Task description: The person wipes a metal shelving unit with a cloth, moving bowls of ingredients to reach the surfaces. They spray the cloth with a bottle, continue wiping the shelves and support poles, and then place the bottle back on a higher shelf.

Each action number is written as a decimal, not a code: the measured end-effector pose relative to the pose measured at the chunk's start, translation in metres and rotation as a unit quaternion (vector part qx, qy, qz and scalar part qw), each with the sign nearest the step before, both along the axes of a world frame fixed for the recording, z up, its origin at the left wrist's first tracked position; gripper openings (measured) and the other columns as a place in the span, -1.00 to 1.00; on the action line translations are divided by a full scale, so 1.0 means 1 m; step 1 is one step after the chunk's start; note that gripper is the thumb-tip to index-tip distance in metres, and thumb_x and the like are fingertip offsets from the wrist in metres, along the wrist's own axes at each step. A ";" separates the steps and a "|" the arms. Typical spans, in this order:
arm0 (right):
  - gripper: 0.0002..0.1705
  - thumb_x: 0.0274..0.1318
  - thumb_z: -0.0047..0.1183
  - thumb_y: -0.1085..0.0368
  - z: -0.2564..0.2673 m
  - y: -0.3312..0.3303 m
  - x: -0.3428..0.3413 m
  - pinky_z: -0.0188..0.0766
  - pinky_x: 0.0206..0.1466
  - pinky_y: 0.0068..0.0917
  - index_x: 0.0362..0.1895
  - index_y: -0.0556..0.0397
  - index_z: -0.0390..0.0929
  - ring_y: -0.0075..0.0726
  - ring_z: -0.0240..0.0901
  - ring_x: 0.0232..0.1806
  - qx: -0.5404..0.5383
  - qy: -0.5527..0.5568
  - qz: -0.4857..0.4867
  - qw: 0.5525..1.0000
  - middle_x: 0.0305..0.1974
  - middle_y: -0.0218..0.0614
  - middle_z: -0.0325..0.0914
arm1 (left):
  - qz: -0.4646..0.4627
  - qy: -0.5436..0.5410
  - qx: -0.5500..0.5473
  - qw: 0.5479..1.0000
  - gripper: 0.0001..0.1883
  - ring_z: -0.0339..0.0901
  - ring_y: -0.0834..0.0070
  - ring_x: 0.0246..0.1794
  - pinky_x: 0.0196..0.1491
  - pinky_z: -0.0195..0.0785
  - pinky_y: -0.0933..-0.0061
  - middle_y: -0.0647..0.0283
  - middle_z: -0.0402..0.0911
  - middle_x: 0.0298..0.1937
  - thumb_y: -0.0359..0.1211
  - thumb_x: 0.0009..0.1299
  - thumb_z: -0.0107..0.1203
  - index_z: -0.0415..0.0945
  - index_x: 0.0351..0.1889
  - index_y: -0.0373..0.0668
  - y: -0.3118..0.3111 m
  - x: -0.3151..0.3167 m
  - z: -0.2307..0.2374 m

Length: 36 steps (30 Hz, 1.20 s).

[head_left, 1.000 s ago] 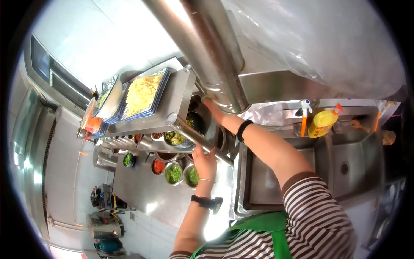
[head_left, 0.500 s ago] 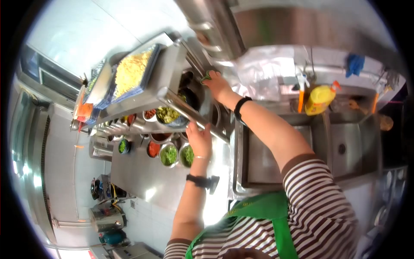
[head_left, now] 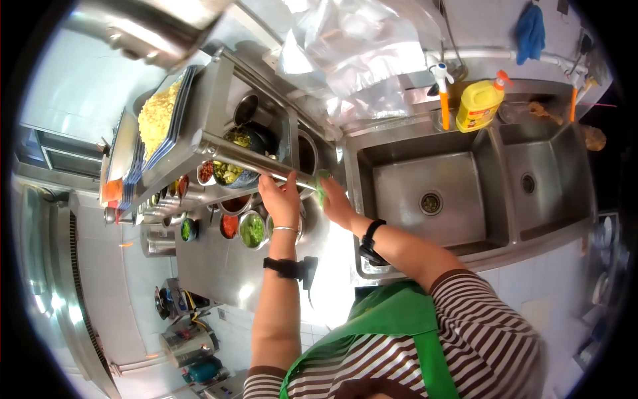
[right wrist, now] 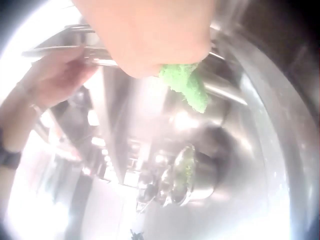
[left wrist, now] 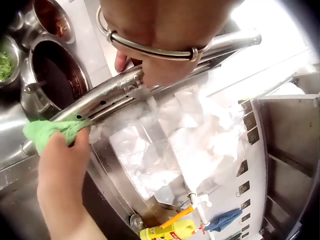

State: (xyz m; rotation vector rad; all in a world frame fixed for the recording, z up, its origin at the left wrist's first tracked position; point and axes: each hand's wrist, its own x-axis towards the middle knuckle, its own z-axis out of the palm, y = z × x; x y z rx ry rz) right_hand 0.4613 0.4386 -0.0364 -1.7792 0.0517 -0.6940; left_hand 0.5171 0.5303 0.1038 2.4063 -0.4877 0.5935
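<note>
A bright green cloth (left wrist: 52, 134) is wrapped partly around a metal shelf post (left wrist: 107, 97). My right hand (head_left: 337, 205) grips this cloth against the post's lower end, near the counter. Higher on the same post, my left hand (head_left: 280, 203) holds the tube, its fingers on one side and thumb on the other. In the right wrist view the cloth (right wrist: 186, 85) pokes out beneath my right hand, whose fingers are mostly hidden. Past the post stand metal pots, one of them with dark sauce (left wrist: 52, 70) in it.
A double sink (head_left: 432, 179) lies to the right, a yellow bottle (head_left: 480, 103) and an orange-handled sprayer (head_left: 443, 100) behind it. Bowls of chopped greens (head_left: 252, 230) and red food (head_left: 229, 225) stand by the left hand. Stacked trays of yellow food (head_left: 158, 120) sit on the upper shelf.
My right hand has come from the far side of the shelf, behind the post, toward me and down onto the post's lower end with the green cloth. The left hand stays on the post. The view has shifted.
</note>
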 end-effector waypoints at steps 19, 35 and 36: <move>-0.50 0.13 0.07 0.29 -0.025 -0.017 0.025 0.36 0.18 -0.02 0.16 0.19 0.42 0.29 0.42 0.14 0.127 0.249 0.087 0.956 0.05 0.18 0.51 | -0.013 -0.013 -0.009 1.000 -0.56 0.47 0.02 -0.07 0.03 0.35 0.13 -0.01 0.53 -0.12 -0.34 0.26 0.37 0.46 -0.01 -0.36 0.002 0.004 -0.004; -0.27 0.14 -0.08 0.50 0.003 0.008 0.005 0.01 0.54 -0.21 0.46 0.14 0.20 0.17 0.09 0.49 0.203 0.120 0.077 0.969 0.41 0.14 0.22 | -0.016 -0.005 0.008 1.000 -0.52 0.44 -0.11 0.03 -0.03 0.45 0.09 -0.13 0.51 -0.05 -0.37 0.23 0.39 0.43 0.02 -0.41 -0.003 0.005 -0.002; -0.27 0.14 -0.08 0.50 -0.007 0.006 0.006 0.01 0.54 -0.21 0.46 0.14 0.20 0.17 0.09 0.49 0.205 0.120 0.079 0.968 0.41 0.14 0.22 | -0.013 0.004 -0.008 1.000 -0.51 0.44 -0.10 0.03 -0.05 0.46 0.10 -0.12 0.51 -0.05 -0.37 0.22 0.39 0.43 0.02 -0.41 -0.003 0.001 0.000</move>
